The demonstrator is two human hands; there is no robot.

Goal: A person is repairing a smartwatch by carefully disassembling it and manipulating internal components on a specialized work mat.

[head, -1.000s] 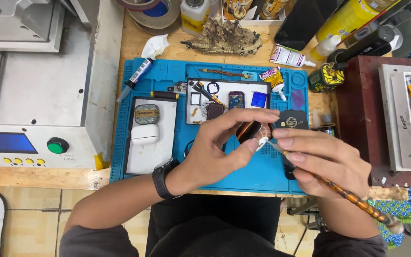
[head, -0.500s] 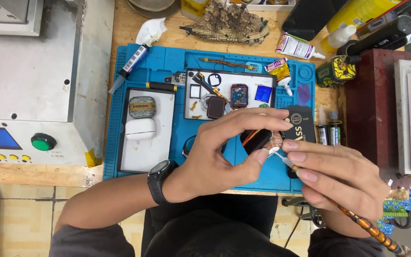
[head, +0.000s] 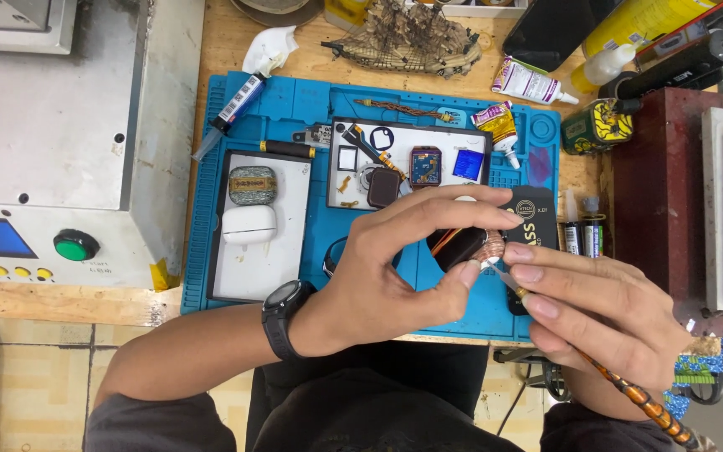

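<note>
Both hands (head: 495,285) around small device (head: 459,244)

We see a bright blue mat (head: 294,109) on a light brown wooden tabletop (head: 219,42). The small part (head: 455,244) we hold is black with orange lines. Our tool's handle (head: 638,400) has brown and orange stripes. Our watch (head: 282,314) is black. The machine (head: 52,142) is grey with a green button (head: 74,246).

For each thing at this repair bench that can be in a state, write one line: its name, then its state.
small dark device: held up, pinched in left hand
thin tool: in right hand, tip at the device
white case: closed, lying on white tray
wristwatch: worn on left wrist
green button: whether pressed, cannot tell
glue tube: capped, lying flat
</note>
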